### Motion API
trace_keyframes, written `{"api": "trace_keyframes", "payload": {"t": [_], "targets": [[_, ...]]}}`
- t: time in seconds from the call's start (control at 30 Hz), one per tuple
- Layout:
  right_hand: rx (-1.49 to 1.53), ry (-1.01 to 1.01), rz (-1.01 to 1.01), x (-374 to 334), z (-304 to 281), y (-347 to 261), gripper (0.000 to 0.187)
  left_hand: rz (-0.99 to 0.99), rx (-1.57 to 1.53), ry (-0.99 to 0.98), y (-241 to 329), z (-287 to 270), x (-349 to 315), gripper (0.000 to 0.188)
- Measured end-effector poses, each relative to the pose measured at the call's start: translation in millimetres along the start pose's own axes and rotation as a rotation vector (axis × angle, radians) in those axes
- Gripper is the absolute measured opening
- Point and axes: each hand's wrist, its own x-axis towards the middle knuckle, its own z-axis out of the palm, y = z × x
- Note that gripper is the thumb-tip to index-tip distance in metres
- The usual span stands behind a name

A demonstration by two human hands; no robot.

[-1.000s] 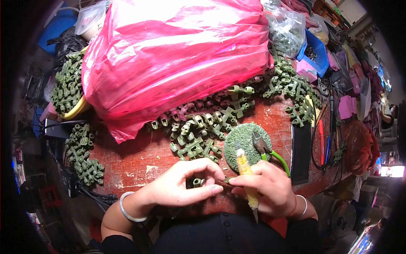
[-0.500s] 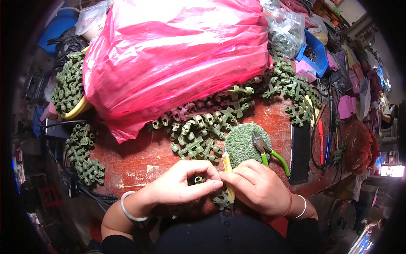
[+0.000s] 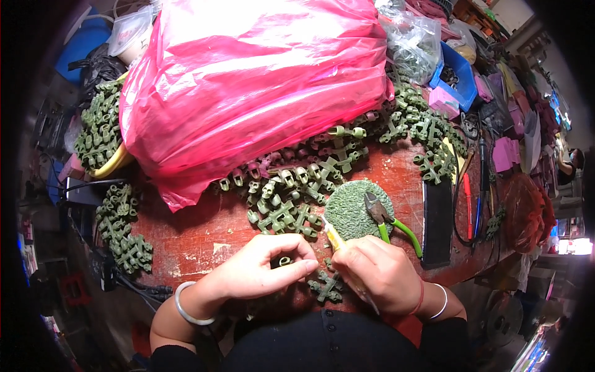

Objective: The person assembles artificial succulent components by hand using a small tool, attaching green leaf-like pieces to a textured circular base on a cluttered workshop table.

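Observation:
In my right hand [image 3: 381,273] is a slim yellow pen-shaped tool [image 3: 335,238], its pale tip pointing up and to the left. The fingers wrap its middle, and a thin end shows below the hand. My left hand [image 3: 269,265] curls, thumb toward fingertips, around a small green ring-like piece [image 3: 285,261], mostly hidden by the hand. Between the hands, close to my body, lies a branched green piece [image 3: 326,286]. Just beyond my right hand is a round, rough green pad [image 3: 347,208] with green-handled cutting pliers [image 3: 392,221] resting on it.
A big pink plastic bag [image 3: 260,93] covers the back of the red worn table [image 3: 186,239]. Heaps of green branched pieces [image 3: 282,208] lie before it and at the left [image 3: 121,229]. Right of the pliers are a black strip [image 3: 437,223], a red pen-like tool [image 3: 468,204] and a blue bin [image 3: 457,87].
My hands have come slightly apart. The yellow tool has tilted, its lower end swinging to the right. More of the branched green piece between my hands shows. The whole view has shifted slightly.

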Motion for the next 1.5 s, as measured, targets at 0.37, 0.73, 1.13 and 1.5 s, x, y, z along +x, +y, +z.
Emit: {"api": "trace_keyframes", "payload": {"t": [0.37,0.73,1.13,1.5], "targets": [[0.327,-0.052,-0.006,4.9,-7.9,0.9,0.028,0.005,-0.012,-0.043,6.9,-0.2,-2.6,0.019],[0.339,0.254,0.124,7.4,-17.3,0.6,0.028,0.003,-0.015,-0.07,-0.3,0.8,-3.7,0.016],[0.803,0.26,0.182,-1.7,-31.3,1.6,0.049,-0.039,-0.28,0.02,-7.2,-4.4,-1.8,0.027],[-0.106,0.18,0.049,17.1,-14.2,2.7,0.047,-0.002,-0.282,0.077,-5.1,-2.1,1.8,0.037]]}}
